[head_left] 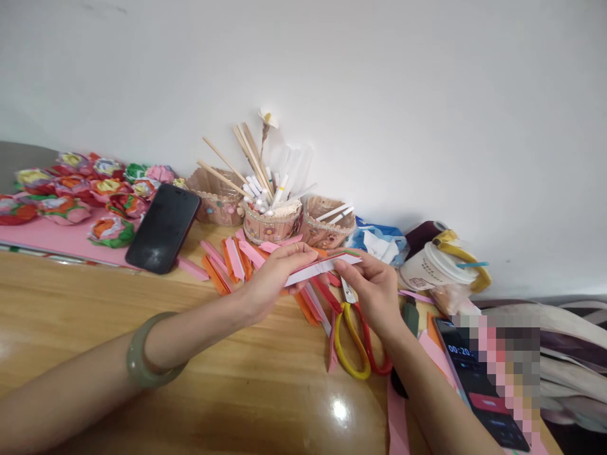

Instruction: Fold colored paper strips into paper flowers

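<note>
Between my two hands, over the table, is a folded paper strip (308,272), white on the face toward me with red and green along its upper edge. My left hand (279,265) pinches its left end, thumb on top. At the other end, my right hand (372,284) grips the strip between thumb and fingers. Below and behind them lie several folded pink and orange paper strips (227,262). Scissors with yellow and red handles (351,344) rest under my right hand, blades partly hidden.
Folded paper flowers (109,189) sit on pink paper at the left, beside a dark phone (164,227). Decorated baskets (272,224) with sticks and pens stand along the wall. A white lidded cup (431,265) and a second phone (478,379) are at the right.
</note>
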`<control>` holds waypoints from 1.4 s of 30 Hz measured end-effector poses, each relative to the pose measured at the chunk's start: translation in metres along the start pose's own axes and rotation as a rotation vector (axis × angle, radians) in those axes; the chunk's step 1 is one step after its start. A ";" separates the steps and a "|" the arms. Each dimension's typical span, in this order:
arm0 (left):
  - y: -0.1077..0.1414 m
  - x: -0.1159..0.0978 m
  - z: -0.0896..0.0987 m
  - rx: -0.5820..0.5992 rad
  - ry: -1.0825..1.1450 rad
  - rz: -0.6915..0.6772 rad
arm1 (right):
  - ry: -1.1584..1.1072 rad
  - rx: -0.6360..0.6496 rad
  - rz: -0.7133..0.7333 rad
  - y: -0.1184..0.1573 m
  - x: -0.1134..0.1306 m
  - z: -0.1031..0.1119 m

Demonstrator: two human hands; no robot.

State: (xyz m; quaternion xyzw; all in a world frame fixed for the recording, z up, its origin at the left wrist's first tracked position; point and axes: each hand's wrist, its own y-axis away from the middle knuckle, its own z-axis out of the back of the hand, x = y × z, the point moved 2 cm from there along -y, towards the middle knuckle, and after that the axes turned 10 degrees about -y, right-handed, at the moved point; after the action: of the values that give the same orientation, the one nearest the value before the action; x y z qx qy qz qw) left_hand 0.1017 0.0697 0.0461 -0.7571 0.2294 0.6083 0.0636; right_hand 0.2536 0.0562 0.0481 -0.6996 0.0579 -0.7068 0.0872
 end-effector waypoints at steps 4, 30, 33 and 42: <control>-0.001 -0.005 0.003 0.170 0.133 0.072 | -0.009 0.039 0.013 -0.004 -0.003 0.007; 0.001 -0.005 0.002 0.122 0.100 0.267 | 0.148 0.341 0.136 -0.006 0.016 0.016; 0.001 -0.008 0.002 0.194 0.075 0.254 | 0.142 0.305 0.136 -0.006 0.014 0.017; -0.007 -0.015 0.004 0.213 -0.145 0.027 | 0.068 0.057 -0.075 -0.007 0.010 0.013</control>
State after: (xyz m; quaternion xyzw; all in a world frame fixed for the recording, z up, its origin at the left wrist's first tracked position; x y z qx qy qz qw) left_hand 0.0988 0.0819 0.0577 -0.6970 0.2977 0.6344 0.1518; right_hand 0.2667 0.0614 0.0596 -0.6742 0.0144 -0.7342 0.0789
